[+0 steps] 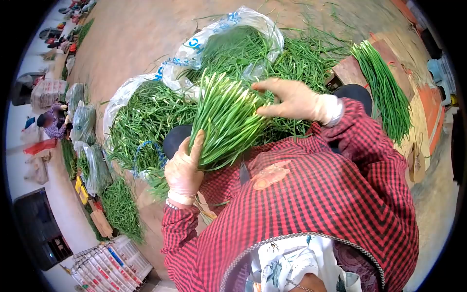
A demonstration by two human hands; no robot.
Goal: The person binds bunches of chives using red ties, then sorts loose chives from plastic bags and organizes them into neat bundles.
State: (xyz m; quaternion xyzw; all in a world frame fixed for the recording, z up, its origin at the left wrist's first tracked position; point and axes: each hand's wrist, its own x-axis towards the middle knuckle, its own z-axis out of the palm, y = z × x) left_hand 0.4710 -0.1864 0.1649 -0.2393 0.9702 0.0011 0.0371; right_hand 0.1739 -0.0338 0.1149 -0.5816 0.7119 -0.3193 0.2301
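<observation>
A thick bunch of garlic chives (226, 124) is held at a slant above my lap, its pale cut ends pointing up and away from me. My left hand (184, 171), in a thin glove, is wrapped around the bunch's left side, with the thumb lying along the stems. At the upper right of the bunch, my right hand (297, 101), gloved too, has its fingers apart beside the pale ends. Its fingertips reach the edge stems; whether they press on them I cannot tell. Beyond the bunch, loose chives (151, 114) fill and spill around a clear plastic bag (182, 53) with blue print.
Another neat bunch of chives (384, 90) lies on a board (350, 73) to the right. Along the left wall are bagged greens (83, 114), a chive pile (120, 207), stacked plastic crates (109, 265) and another person (54, 120). A pair of scissors (416, 163) seems to lie at far right.
</observation>
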